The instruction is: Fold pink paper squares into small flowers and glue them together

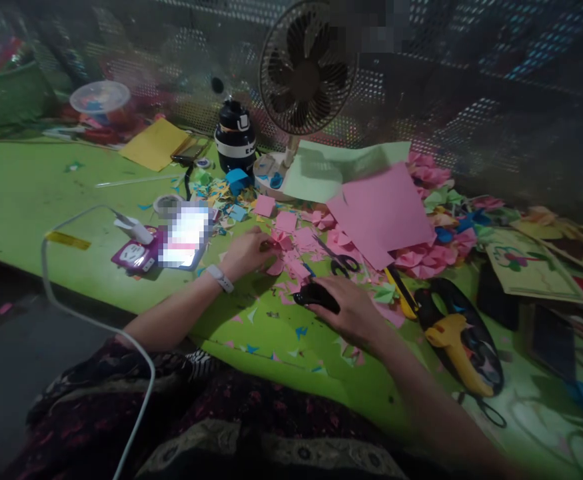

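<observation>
My left hand rests on the green table with its fingers curled on a small folded pink paper piece. My right hand lies further right, fingers closed over a small black object I cannot name. Several pink paper squares and folded pieces lie scattered between and beyond the hands. Black-handled scissors lie just past my right hand. A large pink sheet lies behind them.
A lit phone and a white charger with cable sit left. A small fan and black bottle stand at the back. A yellow glue gun lies on a black tray at right. Paper scraps litter the table.
</observation>
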### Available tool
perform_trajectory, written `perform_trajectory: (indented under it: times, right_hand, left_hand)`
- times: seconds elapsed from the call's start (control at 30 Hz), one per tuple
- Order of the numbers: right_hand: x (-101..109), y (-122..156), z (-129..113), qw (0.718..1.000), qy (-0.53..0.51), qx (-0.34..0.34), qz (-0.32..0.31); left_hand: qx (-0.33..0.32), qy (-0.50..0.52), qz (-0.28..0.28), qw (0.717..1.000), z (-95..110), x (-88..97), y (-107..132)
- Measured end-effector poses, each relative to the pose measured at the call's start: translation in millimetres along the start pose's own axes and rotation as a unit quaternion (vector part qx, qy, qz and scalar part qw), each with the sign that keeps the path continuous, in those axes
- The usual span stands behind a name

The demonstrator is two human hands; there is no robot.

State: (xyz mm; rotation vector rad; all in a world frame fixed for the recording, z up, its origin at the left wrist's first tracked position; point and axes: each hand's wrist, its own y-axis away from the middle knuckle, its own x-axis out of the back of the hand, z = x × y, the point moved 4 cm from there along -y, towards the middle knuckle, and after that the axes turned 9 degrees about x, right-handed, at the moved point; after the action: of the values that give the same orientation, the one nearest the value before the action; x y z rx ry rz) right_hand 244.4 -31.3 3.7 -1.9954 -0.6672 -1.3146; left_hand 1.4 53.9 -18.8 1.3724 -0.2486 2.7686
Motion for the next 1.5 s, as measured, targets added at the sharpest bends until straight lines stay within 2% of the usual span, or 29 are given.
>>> perform_trajectory:
  times: [0.13, 0.23, 0.33, 0.43, 0.5, 0.57, 0.7, 0.83, 0.93, 1.0, 1.1, 1.17, 1.27, 1.37, 1.43, 1.5]
  right_hand:
    - [-1, 5, 4, 1.0, -0.005, -0.004, 0.016]
    - [6, 8, 19, 0.997, 0.012, -0.028, 0.064]
    - [24, 13, 39, 0.989, 0.039, -0.071, 0.126]
    - [52, 29, 63, 0.968, 0.116, -0.159, 0.156]
    - [72, 48, 77, 0.943, 0.161, -0.253, 0.143]
    - [84, 72, 84, 0.923, 0.176, -0.332, 0.084]
    - [91, 111, 78, 0.889, 0.195, -0.413, 0.036]
    - [86, 131, 62, 0.877, 0.176, -0.446, 0.029]
    - [87, 142, 57, 0.862, 0.186, -0.471, 0.041]
    - [85, 148, 56, 0.855, 0.189, -0.482, 0.017]
    - [77, 152, 53, 0.865, 0.183, -0.465, -0.041]
    - [76, 154, 50, 0.868, 0.194, -0.455, -0.044]
    - [79, 163, 46, 0.84, 0.206, -0.501, -0.042]
    - [76, 174, 44, 0.8, 0.178, -0.561, -0.114]
    - [72, 178, 43, 0.791, 0.173, -0.57, -0.137]
    - [69, 179, 44, 0.792, 0.181, -0.569, -0.126]
  left_hand:
    - [-0.014, 0.006, 0.002, 1.0, -6, -4.2, -2]
    - [-0.005, 0.016, 0.016, 1.0, -9, -3.1, -4]
    - [-0.004, 0.028, 0.036, 0.999, -6, 1.3, -4]
    - [-0.021, 0.042, 0.071, 0.996, 0, 8.3, -3]
    - [-0.029, 0.054, 0.086, 0.994, 3, 11.7, -3]
    - [-0.034, 0.075, 0.09, 0.993, 4, 13.2, -4]
    - [-0.053, 0.127, 0.09, 0.986, 3, 13.2, -9]
    - [-0.043, 0.16, 0.082, 0.983, -1, 11.8, -13]
    - [0.002, 0.218, 0.047, 0.975, -4, 8.7, -16]
    - [0.032, 0.27, 0.026, 0.962, -5, 6.9, -17]
    - [0.06, 0.327, 0.018, 0.943, -6, 5.5, -17]
    - [0.066, 0.35, 0.017, 0.934, -7, 4.7, -18]
    - [0.058, 0.367, 0.016, 0.928, -8, 2.9, -21]
    - [0.05, 0.366, 0.024, 0.929, -10, 0.8, -24]
    - [0.046, 0.364, 0.03, 0.93, -10, -0.9, -25]
    - [0.04, 0.354, 0.033, 0.934, -10, -2.4, -26]
